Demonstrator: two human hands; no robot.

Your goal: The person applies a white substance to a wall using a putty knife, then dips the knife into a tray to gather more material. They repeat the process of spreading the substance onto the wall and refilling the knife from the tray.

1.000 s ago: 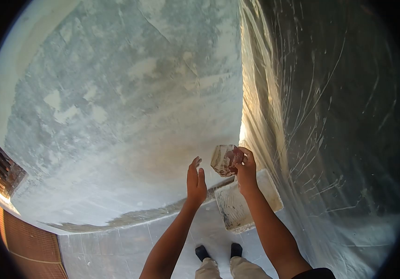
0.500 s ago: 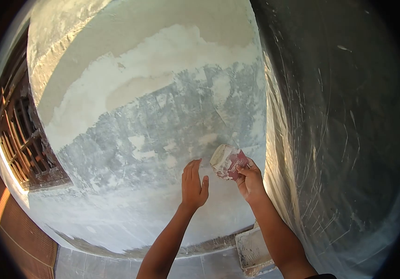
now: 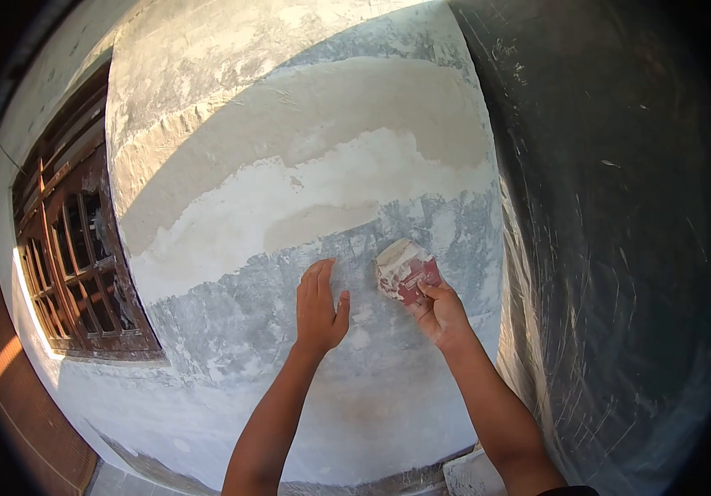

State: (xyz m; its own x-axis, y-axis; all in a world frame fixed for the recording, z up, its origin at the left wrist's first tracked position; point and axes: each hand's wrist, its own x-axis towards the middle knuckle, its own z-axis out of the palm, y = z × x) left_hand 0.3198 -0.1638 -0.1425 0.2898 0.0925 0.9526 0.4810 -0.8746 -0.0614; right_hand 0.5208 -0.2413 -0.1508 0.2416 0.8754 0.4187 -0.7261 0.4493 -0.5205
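Observation:
My right hand [image 3: 440,312] grips a red putty spreader [image 3: 423,277], thumb on its face. Whitish putty coats the spreader's upper and left parts. It is held up in front of the patchy grey area of the wall [image 3: 231,335]. To its left, my left hand [image 3: 320,306] is raised with fingers stretched upward and thumb apart, holding nothing. In the head view it overlaps the same grey area. Above both hands, a band of white putty [image 3: 206,240] and a beige band [image 3: 355,103] run across the wall.
A brown wooden window [image 3: 82,273] with bars is set in the wall at left. Dark plastic sheeting [image 3: 612,273] hangs along the right side. A putty-smeared tray [image 3: 471,475] stands low beside my right forearm. Brown woven material [image 3: 33,413] lies at lower left.
My view has tilted up and shows more of the upper wall and window. Both hands now stand higher against the wall, the spreader still in my right hand.

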